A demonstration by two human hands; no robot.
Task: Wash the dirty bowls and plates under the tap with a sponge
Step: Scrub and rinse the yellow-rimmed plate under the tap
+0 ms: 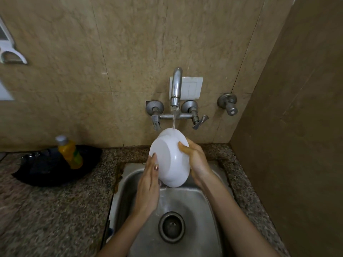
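One round ribbed drain (171, 227) lies below the grips, in a brushed-steel sink (200, 199) set into a speckled granite bench (46, 210). Left grip (148, 184): fingers straight, flat on the underside of one smooth white bowl (170, 160). Right grip (198, 164): thumb curled over the rim, holding the bowl tilted. Above the grips, one thin water stream (174, 121) falls from one curved metal tap (176, 86) onto the bowl's top edge. Well left of the left grip: one orange bottle (69, 153), one black round dish (46, 171).
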